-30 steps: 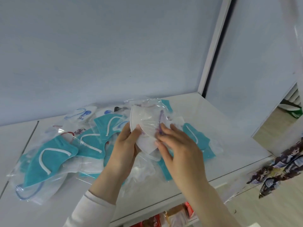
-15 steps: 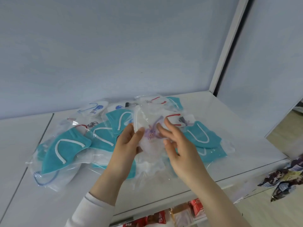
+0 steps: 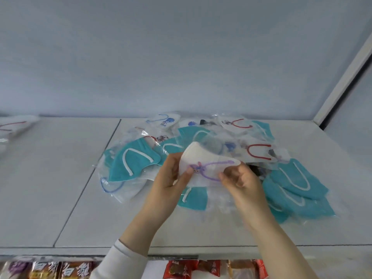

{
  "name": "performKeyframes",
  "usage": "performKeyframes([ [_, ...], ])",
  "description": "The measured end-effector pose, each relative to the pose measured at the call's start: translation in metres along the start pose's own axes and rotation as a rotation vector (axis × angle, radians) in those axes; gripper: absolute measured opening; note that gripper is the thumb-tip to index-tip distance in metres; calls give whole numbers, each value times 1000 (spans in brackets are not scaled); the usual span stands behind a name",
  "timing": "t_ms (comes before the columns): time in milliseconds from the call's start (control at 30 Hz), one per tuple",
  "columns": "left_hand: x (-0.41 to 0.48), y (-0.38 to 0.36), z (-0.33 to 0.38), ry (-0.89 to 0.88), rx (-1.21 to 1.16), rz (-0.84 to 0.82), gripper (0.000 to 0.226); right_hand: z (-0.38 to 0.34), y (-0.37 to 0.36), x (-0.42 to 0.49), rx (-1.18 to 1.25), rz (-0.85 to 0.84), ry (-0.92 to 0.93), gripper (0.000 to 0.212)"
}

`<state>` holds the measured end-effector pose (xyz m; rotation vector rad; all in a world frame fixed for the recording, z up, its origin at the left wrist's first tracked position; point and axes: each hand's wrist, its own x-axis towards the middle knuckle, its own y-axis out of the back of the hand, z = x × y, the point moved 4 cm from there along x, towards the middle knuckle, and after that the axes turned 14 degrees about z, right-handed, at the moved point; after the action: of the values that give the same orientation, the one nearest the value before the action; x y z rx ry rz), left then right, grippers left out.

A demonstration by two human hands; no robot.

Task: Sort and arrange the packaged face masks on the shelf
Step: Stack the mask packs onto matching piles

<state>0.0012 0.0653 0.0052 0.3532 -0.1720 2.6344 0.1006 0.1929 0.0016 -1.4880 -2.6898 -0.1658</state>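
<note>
Currently: sorting; white mask (image 3: 201, 158) held above the pile (image 3: 291, 178).
Hands: left hand (image 3: 169, 184) and right hand (image 3: 241, 182) both pinch it.
Next: probably lay it with matching ones.

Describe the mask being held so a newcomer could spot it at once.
On the white shelf lies a heap of packaged masks. Over its middle, the left hand and right hand pinch one white mask. It has a purple ear loop and cartoon print; neighbours are teal or have red or blue loops.
</note>
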Motion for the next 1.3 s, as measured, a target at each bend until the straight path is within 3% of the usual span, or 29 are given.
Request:
performKeyframes([
  [167,-5,31,-2,-62,128,187,15,-12,-33,-4,-7,-121,71,17],
  [300,-3,94,12,-38,55,440,24,-27,-85,-8,-59,-410,192,29],
  [433,-12,183,24,26,6,723,11,-22,-147,-7,-639,-622,740,79],
  [500,-19,216,27,55,2,839,15,-14,-174,-5,-912,-751,914,83],
  [567,-25,234,28,65,24,901,19,-10,-190,5,-1037,-747,991,74],
  [700,-34,242,22,111,23,952,19,-13,-192,33,-1025,-565,1000,59],
  [767,-35,239,18,131,4,968,20,-13,-190,36,-1003,-619,1004,72],
  [833,-35,236,16,147,7,968,20,-17,-191,24,-828,-735,1121,77],
  [933,-34,233,13,152,14,959,20,-12,-198,2,-696,-767,1434,52],
  [1133,-30,232,17,139,30,955,22,-12,-209,-13,-611,-624,1547,6],
  [1200,-30,235,20,132,12,963,22,-18,-205,-20,-469,-601,1476,15],
  [1300,-29,245,28,107,-24,1003,20,-42,-190,-20,-231,-516,1146,14],
])
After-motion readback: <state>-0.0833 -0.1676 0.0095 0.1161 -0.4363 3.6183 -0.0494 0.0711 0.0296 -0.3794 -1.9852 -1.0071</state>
